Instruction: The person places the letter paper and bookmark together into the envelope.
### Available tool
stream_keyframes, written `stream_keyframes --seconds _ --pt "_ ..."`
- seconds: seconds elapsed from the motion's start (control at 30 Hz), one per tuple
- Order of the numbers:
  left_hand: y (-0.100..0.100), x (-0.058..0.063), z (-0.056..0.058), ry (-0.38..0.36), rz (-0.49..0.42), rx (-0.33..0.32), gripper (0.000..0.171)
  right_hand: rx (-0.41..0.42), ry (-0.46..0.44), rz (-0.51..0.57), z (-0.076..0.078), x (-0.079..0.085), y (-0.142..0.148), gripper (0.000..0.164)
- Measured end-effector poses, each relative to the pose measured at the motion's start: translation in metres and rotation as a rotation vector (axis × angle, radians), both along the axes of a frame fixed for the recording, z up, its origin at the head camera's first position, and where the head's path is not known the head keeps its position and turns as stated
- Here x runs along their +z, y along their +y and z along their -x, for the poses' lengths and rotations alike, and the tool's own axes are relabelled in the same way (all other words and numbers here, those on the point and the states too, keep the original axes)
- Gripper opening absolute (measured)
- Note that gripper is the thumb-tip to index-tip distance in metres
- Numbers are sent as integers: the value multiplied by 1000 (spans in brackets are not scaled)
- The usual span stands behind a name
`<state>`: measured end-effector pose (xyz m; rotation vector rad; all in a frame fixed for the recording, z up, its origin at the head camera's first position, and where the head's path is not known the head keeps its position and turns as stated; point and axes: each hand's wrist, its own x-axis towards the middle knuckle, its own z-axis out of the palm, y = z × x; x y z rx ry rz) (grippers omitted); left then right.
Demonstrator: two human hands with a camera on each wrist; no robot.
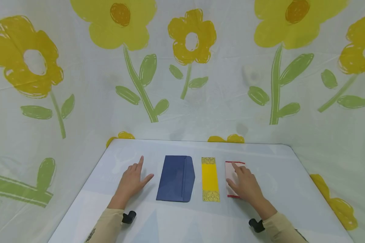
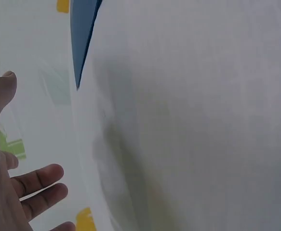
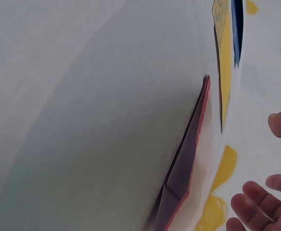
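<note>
1. The left hand [image 1: 130,179] was free, left of the blue envelope [image 1: 174,179].
2. The right hand [image 1: 247,184], also free, was over a pale, red-edged packet [image 1: 229,171].
3. A gold-ended yellow strip [image 1: 210,177] lay between those two things.
4. Far back hung a flowery cloth [image 1: 225,91].

The strip [image 1: 210,177] lies on the table [image 1: 292,189] — envelope [image 1: 173,179] left, card [image 1: 229,173] right.

A white surface [image 1: 292,202], its far corners rounded, shows faint pale-blue triangles toward six o'clock. Three flat pieces lie on it in a row, well within its edges: a yellow strip [image 1: 210,177] with ornate gold bands at both ends; at nine o'clock from it, a navy envelope [image 1: 171,179]; at three o'clock, a pale, red-edged packet [image 1: 230,173], partly covered.
</note>
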<state>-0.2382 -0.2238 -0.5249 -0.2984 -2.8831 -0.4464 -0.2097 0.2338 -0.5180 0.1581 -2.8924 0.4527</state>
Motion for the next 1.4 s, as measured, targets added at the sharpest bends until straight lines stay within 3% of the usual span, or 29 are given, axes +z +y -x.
stream_keyframes --seconds 0.4,0.63,0.83,0.97,1.23,1.4 --pt "17 4 -1 -65 -44 -2 79 63 12 21 3 0 -23 76" --pt "33 4 3 -78 -38 -22 49 95 -10 25 6 -2 -35 73" --pt "42 0 3 -102 -3 -52 40 115 -50 47 7 -2 -52 71" --pt "48 -1 3 -109 13 -76 44 123 -53 51 8 -5 -59 69" --pt "61 -3 2 -151 60 -80 73 140 -47 65 8 -7 -70 68" --pt "69 -2 1 -159 41 -104 79 156 -67 67 10 -6 -78 68"
